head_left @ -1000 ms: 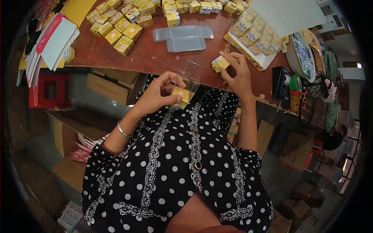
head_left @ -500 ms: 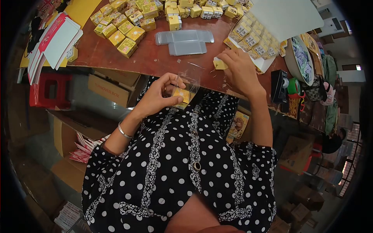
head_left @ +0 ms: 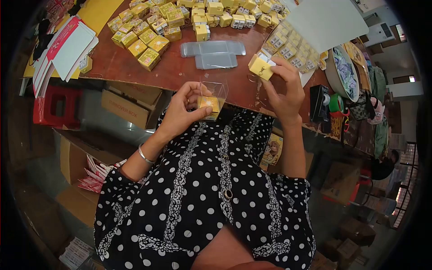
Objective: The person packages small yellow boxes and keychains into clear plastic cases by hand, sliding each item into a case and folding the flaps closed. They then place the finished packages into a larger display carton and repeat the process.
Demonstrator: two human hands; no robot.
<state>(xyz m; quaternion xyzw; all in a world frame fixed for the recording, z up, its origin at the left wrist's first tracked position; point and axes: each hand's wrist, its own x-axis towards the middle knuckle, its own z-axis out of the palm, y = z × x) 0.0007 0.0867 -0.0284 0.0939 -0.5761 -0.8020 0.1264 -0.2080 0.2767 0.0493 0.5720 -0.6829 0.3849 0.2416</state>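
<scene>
My left hand (head_left: 180,110) is closed around a clear plastic box (head_left: 221,92), its upper end open. A yellow printed insert (head_left: 209,105) shows inside. Raised over the table's front edge, my right hand (head_left: 288,92) pinches a small yellow cube (head_left: 261,67) with a cord or chain on its face and a whitish side. Between and beyond my hands lies a flattened clear plastic box (head_left: 216,60). Near the cube, an open carton (head_left: 306,78) holds rows of similar yellow and white pieces (head_left: 288,42).
Yellow printed boxes (head_left: 149,58) are grouped at the back left, with loose yellow pieces (head_left: 225,19) beside them. At right stand a basin (head_left: 356,92), green tape (head_left: 335,102) and a black tape dispenser (head_left: 319,103). A red stool (head_left: 42,108) is at left.
My right hand has lifted the yellow cube off the table and turned it, showing its corded face. My left hand keeps hold of the clear box, with little movement.
</scene>
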